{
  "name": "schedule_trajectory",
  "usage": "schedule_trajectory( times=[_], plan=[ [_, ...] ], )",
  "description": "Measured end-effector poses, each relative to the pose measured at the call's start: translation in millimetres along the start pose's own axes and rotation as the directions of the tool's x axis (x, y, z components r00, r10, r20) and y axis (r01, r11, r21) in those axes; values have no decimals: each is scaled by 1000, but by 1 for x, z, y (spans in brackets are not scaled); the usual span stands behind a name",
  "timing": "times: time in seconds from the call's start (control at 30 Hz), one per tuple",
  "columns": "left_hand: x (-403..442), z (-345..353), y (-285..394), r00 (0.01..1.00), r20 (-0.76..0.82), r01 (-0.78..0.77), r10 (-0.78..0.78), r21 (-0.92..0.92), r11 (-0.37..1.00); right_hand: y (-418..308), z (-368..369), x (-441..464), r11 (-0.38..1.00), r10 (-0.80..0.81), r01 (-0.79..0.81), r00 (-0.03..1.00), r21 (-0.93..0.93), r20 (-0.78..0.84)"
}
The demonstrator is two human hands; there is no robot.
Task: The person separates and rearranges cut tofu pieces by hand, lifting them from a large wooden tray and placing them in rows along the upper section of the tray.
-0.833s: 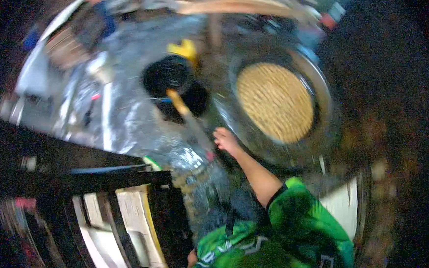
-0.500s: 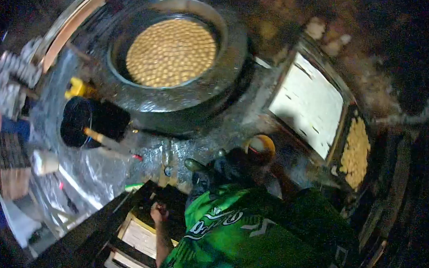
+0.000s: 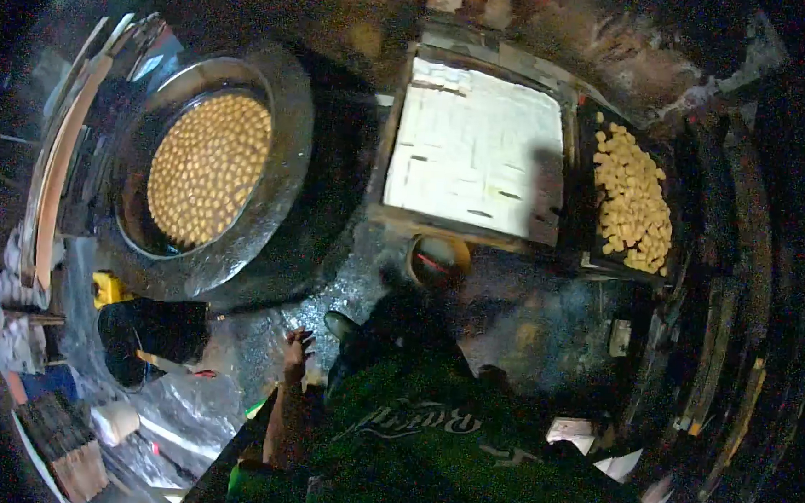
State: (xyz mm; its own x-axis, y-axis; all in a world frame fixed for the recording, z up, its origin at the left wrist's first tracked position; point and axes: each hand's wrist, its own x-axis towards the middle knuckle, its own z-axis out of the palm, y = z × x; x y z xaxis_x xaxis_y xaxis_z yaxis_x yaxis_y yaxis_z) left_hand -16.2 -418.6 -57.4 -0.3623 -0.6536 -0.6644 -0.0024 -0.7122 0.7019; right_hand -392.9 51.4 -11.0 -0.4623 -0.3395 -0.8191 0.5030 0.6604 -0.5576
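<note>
Our left hand (image 3: 297,346) hangs empty, fingers loosely parted, over glossy floor (image 3: 326,298) near the wide pan (image 3: 284,152) of round pieces (image 3: 209,168), where a slip, if that sheen is wet, could tip us into its rim, and we cannot make out our right hand.

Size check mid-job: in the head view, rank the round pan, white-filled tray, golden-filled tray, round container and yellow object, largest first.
1. Round pan and white-filled tray: too close to rank, and nearness to the camera is unclear
2. Golden-filled tray
3. Round container
4. Yellow object
</note>
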Motion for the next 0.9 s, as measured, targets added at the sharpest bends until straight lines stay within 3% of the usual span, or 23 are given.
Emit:
schedule_trajectory(
  times=[0.07,0.17,0.23,0.3,0.33,0.37,0.4,0.47,0.5,0.53,0.6,0.67,0.7,0.73,0.8,0.9],
  plan=[
    [30,18,-14,985,-41,170,-167,127,977,-14,-10,7,999,-8,7,1000,39,11],
    [12,71,26,983,-10,175,-181,308,935,-28,-39,32,992,-50,52,998,119,-26],
    [10,82,38,978,30,185,-204,314,931,-46,-62,50,978,-96,111,991,178,-91],
    [34,54,33,930,228,268,-287,112,957,-70,-77,72,941,-201,234,968,245,-150],
    [47,35,32,847,412,392,-335,-60,918,-81,-78,84,915,-249,290,953,280,-175],
    [59,21,38,749,557,497,-359,-113,861,-90,-73,92,899,-260,311,946,308,-195],
    [44,32,60,919,121,332,-376,278,901,-89,-61,105,894,-244,304,947,330,-211],
    [76,17,51,930,331,-77,-159,598,798,-129,-59,137,937,14,86,959,339,-281],
    [98,33,50,939,325,-84,-114,537,840,-131,-40,121,844,-199,329,925,422,-324],
    [117,48,48,949,309,-89,-69,469,879,-149,-32,124,845,-221,349,917,404,-331],
    [134,60,49,971,238,-79,-6,347,935,-155,-15,139,859,72,20,985,512,-159],
    [157,64,59,987,155,-82,46,237,968,-161,8,123,919,-3,51,992,391,-123],
    [186,76,65,997,59,41,-57,240,970,-167,17,116,958,-72,93,994,273,-86],
    [207,86,70,995,5,95,-100,252,963,-161,20,117,957,-72,93,994,276,-85],
    [240,108,78,997,26,55,-71,411,910,-139,24,117,870,-86,87,996,485,-25],
    [280,142,88,991,132,-72,-37,731,678,-125,31,97,853,-90,148,986,501,-138]
  ],
)
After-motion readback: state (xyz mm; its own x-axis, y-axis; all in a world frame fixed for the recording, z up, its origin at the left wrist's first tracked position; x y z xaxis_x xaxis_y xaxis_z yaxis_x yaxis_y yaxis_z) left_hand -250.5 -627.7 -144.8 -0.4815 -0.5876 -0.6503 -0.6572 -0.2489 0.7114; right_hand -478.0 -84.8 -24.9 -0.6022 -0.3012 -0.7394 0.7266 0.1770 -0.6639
